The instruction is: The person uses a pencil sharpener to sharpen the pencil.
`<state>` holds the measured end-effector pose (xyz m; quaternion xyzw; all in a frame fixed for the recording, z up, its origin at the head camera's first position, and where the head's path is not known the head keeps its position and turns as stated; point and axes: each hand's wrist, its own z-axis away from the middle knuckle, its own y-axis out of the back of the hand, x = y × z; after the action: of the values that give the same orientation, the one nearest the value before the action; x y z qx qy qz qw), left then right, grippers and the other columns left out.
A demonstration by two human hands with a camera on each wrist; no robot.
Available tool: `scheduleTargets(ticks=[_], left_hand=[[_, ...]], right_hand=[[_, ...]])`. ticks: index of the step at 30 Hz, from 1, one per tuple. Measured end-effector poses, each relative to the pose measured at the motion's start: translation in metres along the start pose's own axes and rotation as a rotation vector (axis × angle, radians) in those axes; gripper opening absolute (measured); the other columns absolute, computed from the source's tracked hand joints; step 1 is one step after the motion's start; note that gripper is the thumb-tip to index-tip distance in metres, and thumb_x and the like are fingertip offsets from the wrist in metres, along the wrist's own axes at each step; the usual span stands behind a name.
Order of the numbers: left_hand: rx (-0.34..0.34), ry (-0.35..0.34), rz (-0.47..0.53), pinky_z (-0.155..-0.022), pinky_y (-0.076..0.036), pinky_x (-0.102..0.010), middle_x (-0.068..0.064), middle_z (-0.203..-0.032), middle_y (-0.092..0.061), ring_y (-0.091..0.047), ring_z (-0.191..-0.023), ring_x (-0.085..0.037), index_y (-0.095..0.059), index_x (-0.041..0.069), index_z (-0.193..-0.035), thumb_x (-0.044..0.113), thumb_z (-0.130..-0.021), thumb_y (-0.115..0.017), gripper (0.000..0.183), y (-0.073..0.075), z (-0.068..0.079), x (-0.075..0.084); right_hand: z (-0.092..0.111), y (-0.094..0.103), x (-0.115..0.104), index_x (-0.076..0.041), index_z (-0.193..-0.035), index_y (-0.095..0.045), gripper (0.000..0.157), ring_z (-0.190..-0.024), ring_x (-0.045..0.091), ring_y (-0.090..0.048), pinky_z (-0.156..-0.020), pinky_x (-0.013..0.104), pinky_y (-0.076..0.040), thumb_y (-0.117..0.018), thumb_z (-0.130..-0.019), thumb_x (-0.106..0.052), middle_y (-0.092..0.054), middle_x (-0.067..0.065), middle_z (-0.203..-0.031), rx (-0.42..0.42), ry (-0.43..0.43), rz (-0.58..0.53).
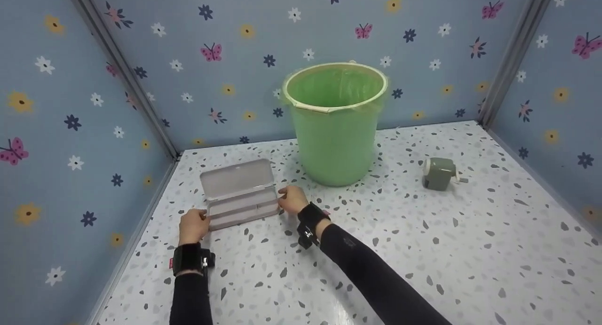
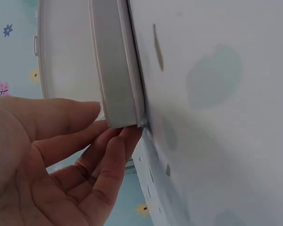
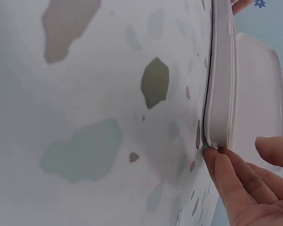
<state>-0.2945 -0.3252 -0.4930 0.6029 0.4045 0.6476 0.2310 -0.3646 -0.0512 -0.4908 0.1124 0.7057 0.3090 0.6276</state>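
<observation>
A pale, greyish-pink pencil case (image 1: pixel 242 212) lies on the speckled tabletop with its hinged lid (image 1: pixel 237 179) raised and leaning back. Inside, a lengthwise divider splits it into long compartments, and no contents show. My left hand (image 1: pixel 193 226) grips its left end; in the left wrist view the thumb (image 2: pixel 70 115) is at the upper rim and the fingers reach around the lower corner. At the opposite end my right hand (image 1: pixel 294 200) holds the case, its fingertips (image 3: pixel 212 155) right at the bottom corner, the thumb (image 3: pixel 276 150) higher up near the lid.
Behind and right of the case stands a green bucket (image 1: pixel 336 146) lined with a thin bag. Farther right sits a small grey-green crank pencil sharpener (image 1: pixel 439 173). Flowered panels (image 1: pixel 235 80) enclose the tabletop (image 1: pixel 376 268) at the back and both sides.
</observation>
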Motion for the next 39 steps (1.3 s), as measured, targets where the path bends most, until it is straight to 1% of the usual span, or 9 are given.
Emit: scheduleTargets(ticks=[2, 4, 9, 14, 19, 22, 25, 29, 39], left_hand=[[0.027, 0.001, -0.031, -0.056, -0.050, -0.030, -0.030, -0.099, -0.068, -0.066, -0.072, -0.032, -0.063, -0.015, -0.115, 0.003, -0.087, -0.057, 0.034, 0.000, 0.001, 0.000], [0.038, -0.007, -0.050, -0.061, -0.053, -0.035, -0.027, -0.094, -0.069, -0.066, -0.074, -0.033, -0.066, -0.013, -0.111, 0.002, -0.085, -0.061, 0.030, 0.001, 0.002, 0.001], [0.017, -0.032, -0.046, -0.076, -0.053, -0.047, -0.024, -0.090, -0.071, -0.067, -0.081, -0.036, -0.069, -0.011, -0.105, 0.001, -0.082, -0.066, 0.026, 0.001, 0.005, 0.006], [-0.016, -0.038, -0.029, -0.080, -0.053, -0.049, -0.024, -0.090, -0.072, -0.067, -0.085, -0.038, -0.070, -0.011, -0.103, 0.000, -0.079, -0.068, 0.026, 0.000, 0.004, 0.012], [-0.051, -0.031, -0.035, -0.082, -0.053, -0.049, -0.023, -0.091, -0.073, -0.068, -0.087, -0.038, -0.070, -0.009, -0.103, 0.002, -0.078, -0.070, 0.027, 0.000, 0.002, 0.017], [-0.086, -0.015, -0.029, -0.081, -0.053, -0.047, -0.022, -0.091, -0.073, -0.068, -0.085, -0.036, -0.070, -0.009, -0.104, 0.002, -0.077, -0.073, 0.029, 0.001, 0.003, 0.018], [-0.130, 0.005, -0.004, -0.075, -0.053, -0.042, -0.019, -0.088, -0.074, -0.069, -0.081, -0.031, -0.071, -0.008, -0.103, 0.002, -0.073, -0.077, 0.032, 0.002, 0.004, 0.020], [-0.184, 0.013, 0.032, -0.068, -0.050, -0.033, -0.015, -0.084, -0.075, -0.068, -0.076, -0.024, -0.071, -0.006, -0.099, 0.003, -0.067, -0.081, 0.035, 0.004, 0.006, 0.024], [-0.355, -0.047, 0.040, -0.065, -0.050, -0.030, -0.015, -0.091, -0.074, -0.065, -0.075, -0.017, -0.069, -0.005, -0.097, 0.009, -0.069, -0.084, 0.035, 0.002, 0.008, 0.033]], right_hand=[[-0.001, 0.001, 0.001, 0.010, -0.115, -0.066, 0.030, -0.091, 0.032, -0.072, -0.079, 0.032, -0.059, -0.063, -0.087, 0.000, -0.073, 0.023, -0.102, 0.015, 0.001, 0.030], [-0.001, 0.002, 0.002, 0.010, -0.109, -0.069, 0.025, -0.086, 0.031, -0.072, -0.076, 0.031, -0.059, -0.065, -0.086, -0.001, -0.073, 0.023, -0.102, 0.025, 0.004, 0.055], [0.001, 0.005, 0.006, 0.011, -0.099, -0.072, 0.018, -0.084, 0.030, -0.070, -0.076, 0.032, -0.058, -0.070, -0.086, -0.002, -0.073, 0.022, -0.100, 0.028, 0.040, 0.119], [0.001, 0.010, 0.012, 0.011, -0.094, -0.072, 0.017, -0.089, 0.034, -0.069, -0.081, 0.038, -0.057, -0.074, -0.082, -0.001, -0.074, 0.021, -0.094, 0.027, 0.093, 0.200], [0.004, 0.017, 0.014, 0.010, -0.095, -0.071, 0.018, -0.092, 0.035, -0.068, -0.086, 0.041, -0.055, -0.074, -0.083, -0.002, -0.073, 0.021, -0.094, 0.014, 0.108, 0.262], [0.007, 0.020, 0.013, 0.010, -0.096, -0.069, 0.018, -0.092, 0.035, -0.067, -0.086, 0.042, -0.055, -0.074, -0.083, -0.002, -0.072, 0.021, -0.095, -0.003, 0.098, 0.270], [0.012, 0.024, 0.013, 0.010, -0.097, -0.067, 0.019, -0.093, 0.035, -0.067, -0.087, 0.042, -0.055, -0.073, -0.083, 0.000, -0.071, 0.021, -0.097, -0.022, 0.079, 0.270], [0.020, 0.031, 0.015, 0.011, -0.098, -0.069, 0.021, -0.090, 0.035, -0.067, -0.085, 0.042, -0.055, -0.074, -0.081, 0.000, -0.072, 0.021, -0.096, -0.030, 0.088, 0.284], [0.043, 0.047, 0.023, 0.010, -0.093, -0.069, 0.018, -0.083, 0.033, -0.066, -0.080, 0.043, -0.055, -0.076, -0.080, 0.000, -0.071, 0.020, -0.089, -0.024, 0.160, 0.359]])
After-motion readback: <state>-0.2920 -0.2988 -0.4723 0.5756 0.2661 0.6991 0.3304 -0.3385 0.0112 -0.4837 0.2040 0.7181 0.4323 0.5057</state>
